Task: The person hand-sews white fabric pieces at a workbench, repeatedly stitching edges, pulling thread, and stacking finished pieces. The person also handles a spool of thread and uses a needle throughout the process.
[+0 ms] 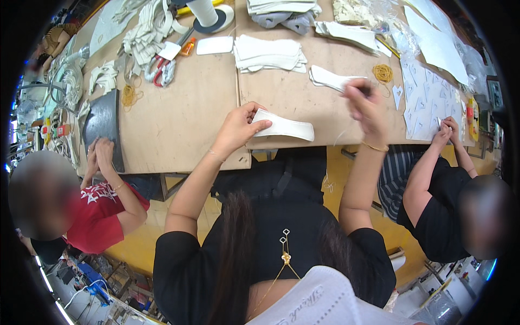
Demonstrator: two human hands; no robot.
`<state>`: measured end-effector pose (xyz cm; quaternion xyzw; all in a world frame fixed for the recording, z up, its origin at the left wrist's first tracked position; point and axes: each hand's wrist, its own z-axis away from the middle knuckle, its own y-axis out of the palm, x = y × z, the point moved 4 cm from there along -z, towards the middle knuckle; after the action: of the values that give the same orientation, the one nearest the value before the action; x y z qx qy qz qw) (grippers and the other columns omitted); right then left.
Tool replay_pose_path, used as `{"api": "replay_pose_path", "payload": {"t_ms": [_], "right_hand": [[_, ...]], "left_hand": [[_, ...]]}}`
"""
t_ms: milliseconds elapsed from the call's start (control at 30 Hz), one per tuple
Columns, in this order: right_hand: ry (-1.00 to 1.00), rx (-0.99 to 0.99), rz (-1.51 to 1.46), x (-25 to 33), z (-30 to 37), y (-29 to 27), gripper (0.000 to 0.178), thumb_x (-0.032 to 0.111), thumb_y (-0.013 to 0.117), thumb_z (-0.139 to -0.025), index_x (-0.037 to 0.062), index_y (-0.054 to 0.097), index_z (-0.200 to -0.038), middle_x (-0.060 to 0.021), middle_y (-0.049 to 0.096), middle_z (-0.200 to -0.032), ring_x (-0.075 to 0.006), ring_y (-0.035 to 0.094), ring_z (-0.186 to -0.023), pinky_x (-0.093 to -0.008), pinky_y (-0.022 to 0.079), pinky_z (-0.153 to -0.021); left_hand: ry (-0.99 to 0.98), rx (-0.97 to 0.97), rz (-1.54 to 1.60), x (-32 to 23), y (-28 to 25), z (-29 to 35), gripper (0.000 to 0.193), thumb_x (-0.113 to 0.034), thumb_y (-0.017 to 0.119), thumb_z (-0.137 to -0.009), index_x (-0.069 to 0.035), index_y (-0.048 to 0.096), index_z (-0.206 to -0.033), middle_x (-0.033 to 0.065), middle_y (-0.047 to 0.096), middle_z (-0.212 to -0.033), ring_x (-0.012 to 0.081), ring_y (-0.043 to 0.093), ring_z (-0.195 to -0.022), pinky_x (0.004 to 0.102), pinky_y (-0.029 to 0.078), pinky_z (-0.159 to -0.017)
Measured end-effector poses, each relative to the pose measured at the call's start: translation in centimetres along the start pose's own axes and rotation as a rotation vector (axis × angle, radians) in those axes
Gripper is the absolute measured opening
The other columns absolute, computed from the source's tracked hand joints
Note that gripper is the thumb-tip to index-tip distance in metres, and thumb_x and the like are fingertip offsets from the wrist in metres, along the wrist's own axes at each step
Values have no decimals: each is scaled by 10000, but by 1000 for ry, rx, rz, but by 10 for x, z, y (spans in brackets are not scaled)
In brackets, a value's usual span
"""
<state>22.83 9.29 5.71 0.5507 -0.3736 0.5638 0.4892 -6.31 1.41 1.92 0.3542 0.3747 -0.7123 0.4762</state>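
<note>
My left hand point(245, 125) pinches one end of a white curved strip point(287, 127), fabric-like and wide at both ends, with a stitched line near its rim. The strip hangs over the table's near edge. My right hand point(365, 105) is raised to the right of it, slightly blurred, fingers curled together. Something dark shows at its fingertips, too unclear to name. A thin pale thread point(341, 133) shows between the strip and my right hand. Just beyond that hand lies a small pile of similar white strips point(327, 77).
Stacked white pieces point(269, 53) lie farther back, near a thread cone point(205, 13). Red-handled scissors point(157, 73) and an orange bottle point(188, 47) are left of them. Rubber bands point(382, 73) lie right. Co-workers' hands work at a dark board point(108, 122) and a patterned sheet point(422, 103).
</note>
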Motion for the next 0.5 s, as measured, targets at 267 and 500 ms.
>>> {"api": "replay_pose_path", "payload": {"t_ms": [267, 500], "right_hand": [[311, 91, 141, -14, 36, 27, 188, 232, 739, -917, 46, 714, -936, 16, 666, -736, 0, 402, -482, -176, 293, -421], [358, 295, 524, -80, -2, 117, 239, 249, 701, -904, 11, 725, -903, -50, 718, -693, -83, 550, -494, -255, 452, -471]], "left_hand": [[742, -376, -777, 38, 27, 30, 340, -113, 765, -825, -56, 682, -1150, 104, 633, -1199, 298, 581, -1116, 438, 438, -954], [775, -456, -905, 53, 28, 29, 308, -127, 737, -847, -92, 697, -1150, 15, 639, -1245, 221, 578, -1155, 420, 407, -926]]}}
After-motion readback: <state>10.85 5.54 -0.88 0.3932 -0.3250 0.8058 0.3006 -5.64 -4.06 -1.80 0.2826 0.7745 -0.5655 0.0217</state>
